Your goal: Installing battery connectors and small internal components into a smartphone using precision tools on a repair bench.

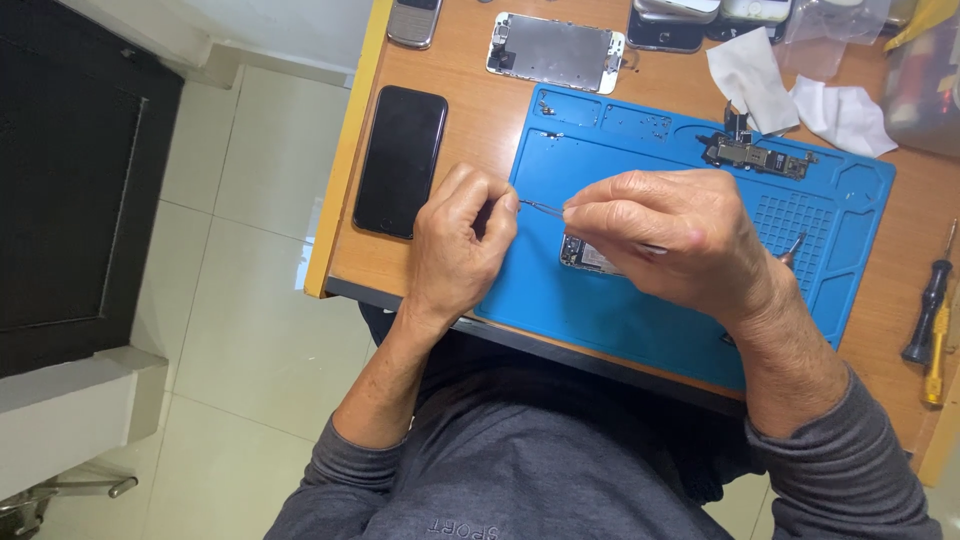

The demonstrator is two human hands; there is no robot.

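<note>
Blue mat (640,300): black phone (400,160), screwdrivers (930,320) alongside

We cannot see most of the small phone part (585,256) beneath our right hand (672,240); the picture's top edge cuts 2 phones (664,38).

blue mat (620,300), black phone (400,160) (glossy), orange desk (470,110)

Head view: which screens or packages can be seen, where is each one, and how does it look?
Black phone: left of the blue mat, flat, dark screen.
Screen panel: above the mat, silver back upward.
Grey phone: top edge, partly cut off.
Clear bag: top right, transparent.
</note>
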